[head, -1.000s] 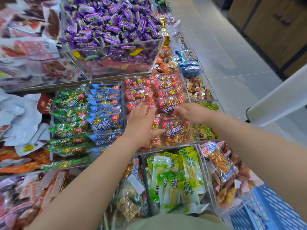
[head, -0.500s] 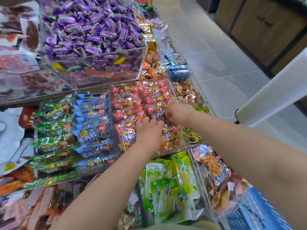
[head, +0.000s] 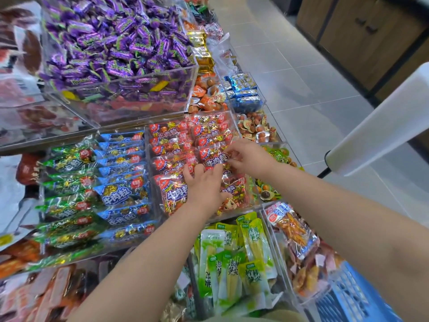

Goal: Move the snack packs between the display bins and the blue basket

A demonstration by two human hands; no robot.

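The clear display bin (head: 147, 147) of red snack packs (head: 171, 191) lies straight ahead of me; the blue basket (head: 348, 298) sits low at my right, well apart from it. My left hand (head: 204, 189) presses flat, fingers straight, on the near packs. My right hand (head: 249, 156), nearer the basket, pinches the top pack (head: 212, 156) by its right end; its long axis runs left to right.

Bright, even overhead light, with soft shadows.
Glare sparkles on the foil packs (head: 173, 192); the wide lens bends the edges; the lower-left corner smears into blur.
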